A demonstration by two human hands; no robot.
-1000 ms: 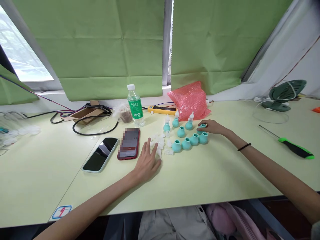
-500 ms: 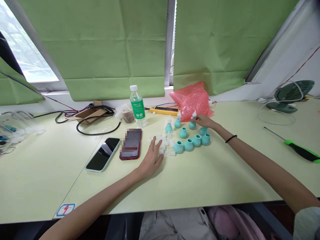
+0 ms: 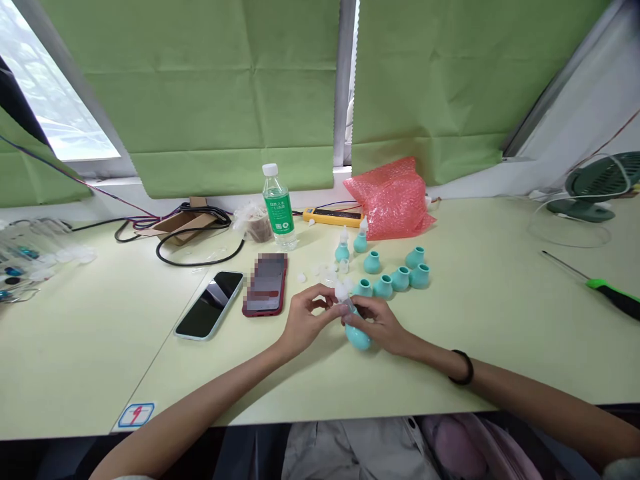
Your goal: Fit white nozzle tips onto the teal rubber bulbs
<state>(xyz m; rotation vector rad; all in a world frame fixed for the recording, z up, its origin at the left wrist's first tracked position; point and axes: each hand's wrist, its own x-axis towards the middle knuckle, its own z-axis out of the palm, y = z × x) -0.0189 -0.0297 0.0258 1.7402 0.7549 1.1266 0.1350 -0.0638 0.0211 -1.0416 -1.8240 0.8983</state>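
My right hand (image 3: 383, 323) is wrapped round a teal rubber bulb (image 3: 357, 335) with a clear nozzle, held just above the pale green table (image 3: 450, 347). Pinching a small clear plastic piece (image 3: 341, 291) at the nozzle's tip is my left hand (image 3: 305, 319). Just behind the hands stand several more teal bulbs (image 3: 400, 278); two of them (image 3: 343, 250) at the back carry white tips. Loose clear plastic pieces (image 3: 325, 270) lie left of the bulbs.
Two phones (image 3: 210, 303) (image 3: 267, 283) lie left of my hands. A green-labelled water bottle (image 3: 278, 208), a pink bubble-wrap bag (image 3: 393, 197), a yellow power strip (image 3: 333, 215) and black cables (image 3: 195, 237) line the back. A green-handled screwdriver (image 3: 607, 295) and a fan (image 3: 593, 187) are at right.
My right hand took a teal bulb with a nozzle from the back row and brought it near. My left hand lifted off the clear pieces and came to the bulb's tip.
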